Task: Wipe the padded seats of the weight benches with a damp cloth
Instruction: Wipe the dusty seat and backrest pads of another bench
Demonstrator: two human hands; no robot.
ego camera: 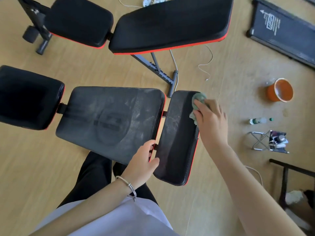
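A black weight bench with red edging lies below me. Its dusty middle pad [110, 120] sits between a left pad [29, 97] and a smaller right seat pad [177, 138]. My right hand [211, 120] presses a greenish damp cloth [198, 99] onto the far right corner of that seat pad, fingers laid over the cloth. My left hand [144, 160], a bangle on its wrist, grips the near edge of the bench at the gap between the middle pad and the seat pad. A second bench [170, 24] of the same kind stands further away.
An orange bucket [280, 90] stands on the wooden floor to the right, with a small bottle [257, 120] and a folding stool [267, 142] nearer. A treadmill deck [283, 29] lies at top right. Thin cables trail across the floor. A dark frame [286, 172] stands at lower right.
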